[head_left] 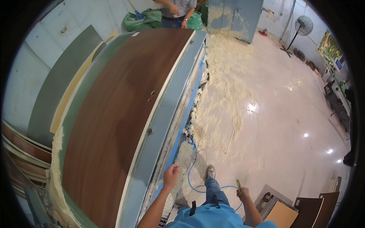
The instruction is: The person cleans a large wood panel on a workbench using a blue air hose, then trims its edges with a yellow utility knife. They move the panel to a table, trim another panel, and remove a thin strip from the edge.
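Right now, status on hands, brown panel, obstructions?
Left hand near table edge; right hand holds small yellow tool. Brown panel lies on table. Blue hose near shoe.

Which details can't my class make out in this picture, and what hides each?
All in the head view:
Yellow tool: lower part, covered by the right hand.
Left hand: whether anything is inside, hidden by its curled fingers.
Co-worker: head, cut off by the top edge.
Brown panel: near right corner, cut off by the lower edge.
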`<state>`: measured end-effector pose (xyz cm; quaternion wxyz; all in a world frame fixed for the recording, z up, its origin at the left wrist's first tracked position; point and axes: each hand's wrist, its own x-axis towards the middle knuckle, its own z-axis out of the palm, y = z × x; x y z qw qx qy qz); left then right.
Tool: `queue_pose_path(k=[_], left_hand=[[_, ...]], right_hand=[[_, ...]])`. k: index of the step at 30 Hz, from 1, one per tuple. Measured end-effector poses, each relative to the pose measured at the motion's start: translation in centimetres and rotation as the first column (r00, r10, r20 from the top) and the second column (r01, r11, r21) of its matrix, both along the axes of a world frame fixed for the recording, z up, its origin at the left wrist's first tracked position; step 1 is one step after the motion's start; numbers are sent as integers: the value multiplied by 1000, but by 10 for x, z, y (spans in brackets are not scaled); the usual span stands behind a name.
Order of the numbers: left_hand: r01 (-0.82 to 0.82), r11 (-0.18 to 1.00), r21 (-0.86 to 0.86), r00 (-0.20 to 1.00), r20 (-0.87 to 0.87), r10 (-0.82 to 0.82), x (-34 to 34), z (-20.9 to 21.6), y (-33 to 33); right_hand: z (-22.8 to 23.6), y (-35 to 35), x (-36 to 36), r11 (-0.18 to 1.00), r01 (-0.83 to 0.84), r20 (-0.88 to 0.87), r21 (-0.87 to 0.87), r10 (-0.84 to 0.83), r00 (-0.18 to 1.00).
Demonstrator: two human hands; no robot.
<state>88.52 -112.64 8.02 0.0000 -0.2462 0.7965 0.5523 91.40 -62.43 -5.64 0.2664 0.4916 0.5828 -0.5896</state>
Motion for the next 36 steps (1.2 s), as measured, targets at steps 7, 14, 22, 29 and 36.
queue_pose_path(k=[7,14,22,29,36], left_hand=[[190,979,72,955,217,-201,-82,-25,86],[-13,994,111,942,335,-25,-128,-67,53],[-140,989,54,965,229,125,-285,-75,27],[-126,991,-43,991,-52,124,-569,27,-36],[-199,957,-213,948,-290,132,-852,88,-137]], right_hand=[[81,-52,-300,973,-109,-466,-203,2,885],[145,-136,-460,904,-194,-529,-380,-40,848],[140,-189,-623,896,-287,-503,-339,85,860],[193,-227,-802,947,-300,-610,-112,173,774],[232,-297,-981,928,-328,-699,-177,116,705]])
